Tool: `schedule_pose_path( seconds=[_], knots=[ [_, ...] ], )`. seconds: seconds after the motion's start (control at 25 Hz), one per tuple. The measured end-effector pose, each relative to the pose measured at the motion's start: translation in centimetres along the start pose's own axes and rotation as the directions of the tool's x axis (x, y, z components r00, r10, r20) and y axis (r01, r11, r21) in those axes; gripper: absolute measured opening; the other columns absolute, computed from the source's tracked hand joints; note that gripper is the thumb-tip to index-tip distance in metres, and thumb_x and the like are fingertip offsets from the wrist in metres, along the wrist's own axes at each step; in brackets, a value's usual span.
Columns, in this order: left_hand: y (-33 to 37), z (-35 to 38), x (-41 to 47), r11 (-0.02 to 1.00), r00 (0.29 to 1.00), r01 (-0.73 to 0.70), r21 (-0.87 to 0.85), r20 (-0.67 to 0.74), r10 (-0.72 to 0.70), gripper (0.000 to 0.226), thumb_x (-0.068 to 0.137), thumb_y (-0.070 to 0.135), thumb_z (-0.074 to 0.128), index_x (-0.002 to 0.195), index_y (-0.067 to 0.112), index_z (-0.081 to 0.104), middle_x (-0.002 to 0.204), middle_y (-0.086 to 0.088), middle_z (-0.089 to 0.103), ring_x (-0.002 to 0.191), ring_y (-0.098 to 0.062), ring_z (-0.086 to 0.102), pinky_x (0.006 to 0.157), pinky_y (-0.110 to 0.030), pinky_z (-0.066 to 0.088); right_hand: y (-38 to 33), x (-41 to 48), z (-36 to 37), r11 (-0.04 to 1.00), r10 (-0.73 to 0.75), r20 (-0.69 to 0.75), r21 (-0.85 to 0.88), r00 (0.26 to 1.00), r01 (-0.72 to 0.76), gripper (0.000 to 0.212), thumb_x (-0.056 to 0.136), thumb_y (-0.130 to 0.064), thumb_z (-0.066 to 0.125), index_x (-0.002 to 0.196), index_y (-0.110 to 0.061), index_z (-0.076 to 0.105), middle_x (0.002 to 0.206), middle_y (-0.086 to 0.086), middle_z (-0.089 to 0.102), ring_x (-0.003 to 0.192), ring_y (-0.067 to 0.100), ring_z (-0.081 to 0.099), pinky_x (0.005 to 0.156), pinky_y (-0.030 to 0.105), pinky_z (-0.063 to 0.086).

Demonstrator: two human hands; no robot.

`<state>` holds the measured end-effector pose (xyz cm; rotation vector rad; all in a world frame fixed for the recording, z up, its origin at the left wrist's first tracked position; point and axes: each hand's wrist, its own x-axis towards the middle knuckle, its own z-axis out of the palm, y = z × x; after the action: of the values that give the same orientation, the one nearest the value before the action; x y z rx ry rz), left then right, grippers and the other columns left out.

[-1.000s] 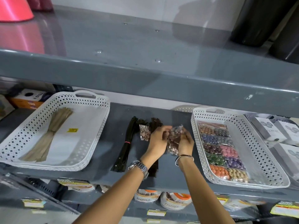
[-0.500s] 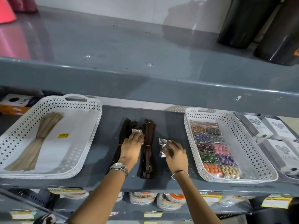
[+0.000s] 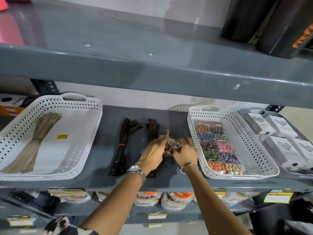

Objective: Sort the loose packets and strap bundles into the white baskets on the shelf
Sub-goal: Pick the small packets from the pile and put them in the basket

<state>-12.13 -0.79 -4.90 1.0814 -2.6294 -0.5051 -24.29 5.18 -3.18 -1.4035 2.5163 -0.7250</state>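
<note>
Packets (image 3: 171, 147) sit bunched between my left hand (image 3: 153, 152) and right hand (image 3: 185, 152), fingers curled shut around them just beside the right basket (image 3: 194, 133), likely gathered for one drop. Strap bundles (image 3: 121, 146) lie on the shelf (image 3: 108, 150).

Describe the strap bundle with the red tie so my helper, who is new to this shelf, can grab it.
On the grey middle shelf, look between the two white baskets. Two dark strap bundles lie there; take the left bundle, the only one cinched with a red band and clear of the hands.
</note>
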Motion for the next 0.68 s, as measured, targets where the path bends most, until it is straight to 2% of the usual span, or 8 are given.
schedule_pose_path(
  seconds=[0.04,0.08,0.12,0.2,0.32,0.4,0.48,0.68],
  knots=[
    [-0.9,0.3,-0.4,0.993,1.000,0.019,0.114,0.009,-0.020,0.085,0.088,-0.001,0.050,0.152,0.012,-0.004,0.154,-0.013,0.034,0.140,-0.026,0.036,0.115,-0.036,0.032,0.0,0.0,-0.1,0.999,0.025,-0.010,-0.036,1.000,-0.025,0.031,0.081,-0.016,0.056,0.111,-0.013,0.061,0.130,0.010,0.052,0.108,0.036,0.057,0.088,0.039,0.049],
    [-1.5,0.4,-0.8,0.977,0.999,0.037,0.211,0.023,-0.043,0.082,0.089,0.005,0.049,0.152,0.010,-0.003,0.158,-0.009,0.027,0.147,-0.022,0.022,0.121,-0.038,0.019,-0.2,0.0,-0.1,0.998,0.048,-0.028,-0.028,0.998,-0.049,0.029,0.083,-0.020,0.055,0.111,-0.015,0.062,0.130,0.009,0.052,0.108,0.035,0.056,0.088,0.039,0.048],
    [-2.0,0.4,-1.1,0.958,0.997,0.054,0.283,0.037,-0.067,0.076,0.092,0.012,0.046,0.152,0.011,0.000,0.159,-0.006,0.023,0.149,-0.020,0.014,0.123,-0.042,0.010,-0.6,0.1,-0.1,0.998,0.060,-0.036,-0.007,0.998,-0.060,0.031,0.085,-0.024,0.054,0.114,-0.017,0.061,0.132,0.008,0.052,0.111,0.034,0.055,0.090,0.040,0.047],
    [-2.6,0.2,-1.2,0.930,0.991,0.097,0.355,0.049,-0.122,0.064,0.096,0.021,0.038,0.152,0.016,0.008,0.161,-0.001,0.019,0.150,-0.020,0.008,0.121,-0.052,0.002,-1.6,0.0,0.7,0.998,0.021,0.046,-0.059,0.999,-0.018,0.041,0.087,-0.032,0.049,0.127,-0.023,0.054,0.141,0.007,0.045,0.122,0.032,0.048,0.098,0.044,0.042],
    [-3.6,-0.5,-1.6,0.879,0.980,0.152,0.451,0.044,-0.192,0.057,0.094,0.025,0.039,0.149,0.022,0.025,0.161,0.001,0.016,0.150,-0.022,0.007,0.114,-0.065,0.000,-3.1,-0.5,2.5,0.963,-0.063,0.185,-0.248,0.981,0.109,0.051,0.091,-0.044,0.042,0.139,-0.027,0.040,0.150,0.007,0.035,0.137,0.031,0.033,0.108,0.051,0.031],
    [-4.7,-0.9,-2.4,0.859,0.970,0.200,0.472,0.029,-0.241,0.054,0.094,0.028,0.039,0.147,0.023,0.030,0.162,0.003,0.015,0.150,-0.021,0.009,0.112,-0.069,0.005,-3.9,-0.6,3.2,0.965,-0.041,0.189,-0.248,0.981,0.088,0.052,0.092,-0.043,0.041,0.140,-0.025,0.038,0.151,0.007,0.035,0.140,0.031,0.027,0.111,0.054,0.025],
    [-6.0,-1.3,-3.3,0.860,0.956,0.253,0.444,0.018,-0.291,0.055,0.095,0.029,0.038,0.148,0.023,0.027,0.162,0.004,0.011,0.149,-0.019,0.010,0.111,-0.069,0.011,-4.2,-0.7,3.7,0.973,-0.036,0.175,-0.220,0.984,0.075,0.052,0.091,-0.042,0.043,0.140,-0.024,0.038,0.151,0.008,0.034,0.141,0.030,0.025,0.112,0.054,0.022],
    [-8.4,-3.1,-4.6,0.856,0.939,0.314,0.410,-0.004,-0.343,0.053,0.097,0.027,0.036,0.149,0.022,0.026,0.162,0.005,0.010,0.149,-0.016,0.011,0.113,-0.067,0.012,-3.7,-1.4,3.9,0.969,-0.103,0.159,-0.206,0.982,0.135,0.054,0.088,-0.040,0.048,0.139,-0.025,0.042,0.149,0.010,0.037,0.141,0.030,0.027,0.115,0.049,0.024]
  ],
)
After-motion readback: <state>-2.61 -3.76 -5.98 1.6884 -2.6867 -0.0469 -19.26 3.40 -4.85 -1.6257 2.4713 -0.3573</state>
